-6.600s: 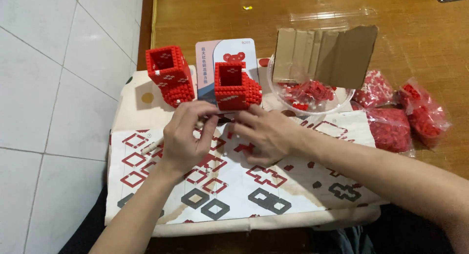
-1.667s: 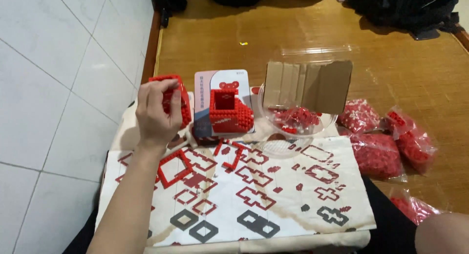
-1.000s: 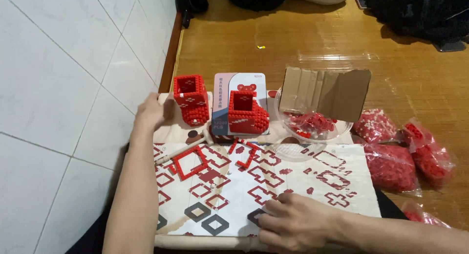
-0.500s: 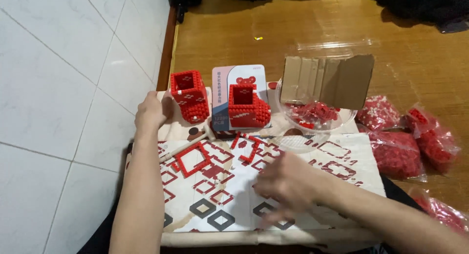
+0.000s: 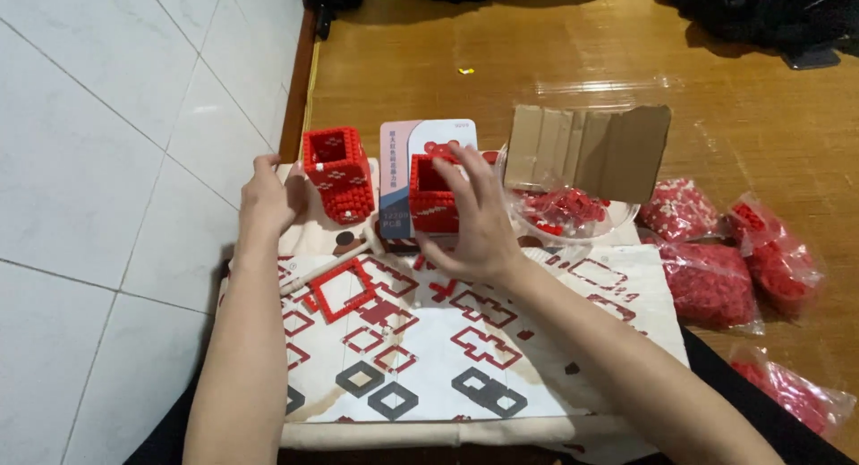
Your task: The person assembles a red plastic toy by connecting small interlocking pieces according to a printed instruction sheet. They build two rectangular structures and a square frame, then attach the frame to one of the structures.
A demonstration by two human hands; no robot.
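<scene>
My left hand (image 5: pixel 267 197) rests against the left side of a red open-topped box built of small bricks (image 5: pixel 337 172) at the back left of a patterned cloth (image 5: pixel 501 340). My right hand (image 5: pixel 474 221) lies fingers apart over the front of a second red brick box (image 5: pixel 430 198) in the middle; whether it grips the box is unclear. Between the two boxes stands a pink and blue booklet (image 5: pixel 408 157). A flat red square frame of bricks (image 5: pixel 341 289) lies on the cloth in front of the left box.
A clear bowl of loose red bricks (image 5: pixel 565 213) sits right of the middle box, with a folded cardboard piece (image 5: pixel 586 152) behind it. Several plastic bags of red bricks (image 5: pixel 716 281) lie on the wooden floor at right. White tiles run along the left.
My right hand moved from the cloth's lower middle up to the middle brick box. My left hand stayed by the left box. The view shifted slightly.
</scene>
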